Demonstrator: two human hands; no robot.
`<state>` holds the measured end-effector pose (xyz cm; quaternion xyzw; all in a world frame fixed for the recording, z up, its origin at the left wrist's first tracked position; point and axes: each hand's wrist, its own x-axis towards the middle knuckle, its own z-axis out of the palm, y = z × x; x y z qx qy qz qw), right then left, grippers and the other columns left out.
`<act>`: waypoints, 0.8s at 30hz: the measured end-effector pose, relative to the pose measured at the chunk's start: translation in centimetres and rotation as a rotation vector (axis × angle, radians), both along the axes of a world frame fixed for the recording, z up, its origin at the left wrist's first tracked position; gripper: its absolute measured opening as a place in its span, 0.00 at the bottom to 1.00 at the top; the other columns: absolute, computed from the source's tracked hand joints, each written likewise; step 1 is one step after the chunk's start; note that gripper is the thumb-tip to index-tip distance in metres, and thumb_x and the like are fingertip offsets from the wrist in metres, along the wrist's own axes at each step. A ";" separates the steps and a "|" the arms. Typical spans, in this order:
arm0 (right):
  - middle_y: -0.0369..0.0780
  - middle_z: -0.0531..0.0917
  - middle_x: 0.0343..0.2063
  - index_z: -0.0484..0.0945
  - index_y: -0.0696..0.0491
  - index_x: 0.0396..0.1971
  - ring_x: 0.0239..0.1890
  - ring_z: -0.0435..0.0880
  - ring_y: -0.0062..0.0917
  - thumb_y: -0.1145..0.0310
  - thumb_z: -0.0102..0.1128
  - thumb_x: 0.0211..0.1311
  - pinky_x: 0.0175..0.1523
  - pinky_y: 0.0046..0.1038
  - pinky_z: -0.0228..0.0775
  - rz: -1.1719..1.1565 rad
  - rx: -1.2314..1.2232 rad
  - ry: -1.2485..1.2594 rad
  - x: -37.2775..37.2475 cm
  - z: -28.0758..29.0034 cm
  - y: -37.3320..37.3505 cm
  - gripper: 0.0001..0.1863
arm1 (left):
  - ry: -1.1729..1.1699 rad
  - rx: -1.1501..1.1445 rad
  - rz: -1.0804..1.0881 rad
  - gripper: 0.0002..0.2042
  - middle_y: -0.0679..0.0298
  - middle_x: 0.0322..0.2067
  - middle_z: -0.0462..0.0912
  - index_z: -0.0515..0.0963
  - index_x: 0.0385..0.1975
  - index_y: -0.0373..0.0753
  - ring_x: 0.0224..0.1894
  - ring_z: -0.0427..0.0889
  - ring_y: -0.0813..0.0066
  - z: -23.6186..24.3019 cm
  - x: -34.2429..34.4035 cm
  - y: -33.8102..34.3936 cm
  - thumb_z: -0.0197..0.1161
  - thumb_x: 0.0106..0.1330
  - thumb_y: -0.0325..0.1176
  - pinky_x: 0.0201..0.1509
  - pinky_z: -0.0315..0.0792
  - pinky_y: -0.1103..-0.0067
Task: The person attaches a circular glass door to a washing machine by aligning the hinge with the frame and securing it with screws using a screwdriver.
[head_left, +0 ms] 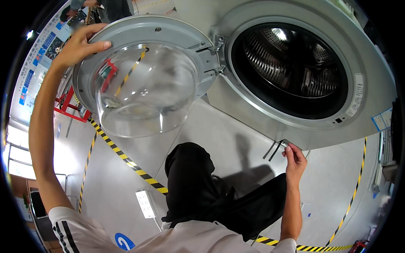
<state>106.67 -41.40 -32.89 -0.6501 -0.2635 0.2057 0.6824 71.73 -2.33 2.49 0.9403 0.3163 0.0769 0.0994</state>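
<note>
My left hand (86, 46) grips the upper left rim of the open washing machine door (158, 29), its thumb on the grey inner ring. The door's clear bulging window (147, 109) faces me. The door hangs on a hinge (219, 42) left of the round opening, where a steel drum (278, 63) shows inside the black seal. At the lower edge of the grey machine front (253, 109), my right hand (291, 152) pinches a small metal piece (283, 143) with thin black strips hanging from it; what exactly it is, I cannot tell.
Yellow-black tape (114, 145) marks the grey floor below. A white power strip (145, 203) lies left of my black-trousered legs. A red metal frame (67, 107) stands behind the door. Another person (112, 9) is at the top left. Chairs (42, 202) are at the left.
</note>
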 end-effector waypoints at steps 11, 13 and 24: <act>0.40 0.80 0.26 0.75 0.60 0.40 0.26 0.78 0.21 0.70 0.57 0.60 0.31 0.20 0.68 0.250 0.229 0.669 -3.6 4.5 12.1 0.11 | -0.026 0.137 0.073 0.33 0.53 0.46 0.75 0.72 0.52 0.39 0.50 0.72 0.61 -1.1 -0.5 0.1 0.67 0.47 0.52 0.54 0.64 0.68; 0.41 0.81 0.28 0.75 0.59 0.37 0.27 0.79 0.20 0.70 0.57 0.60 0.30 0.19 0.69 0.249 0.254 0.757 -3.9 5.0 13.3 0.09 | -0.017 0.113 0.118 0.35 0.52 0.48 0.73 0.72 0.54 0.41 0.53 0.70 0.58 -1.1 -0.4 0.2 0.68 0.44 0.53 0.57 0.62 0.66; 0.37 0.80 0.26 0.75 0.53 0.34 0.23 0.75 0.14 0.70 0.59 0.59 0.23 0.11 0.65 0.368 0.451 0.985 -5.4 7.3 17.3 0.06 | 0.044 0.200 0.046 0.33 0.51 0.47 0.74 0.71 0.53 0.40 0.51 0.72 0.59 -1.2 -1.7 3.4 0.65 0.48 0.52 0.57 0.63 0.67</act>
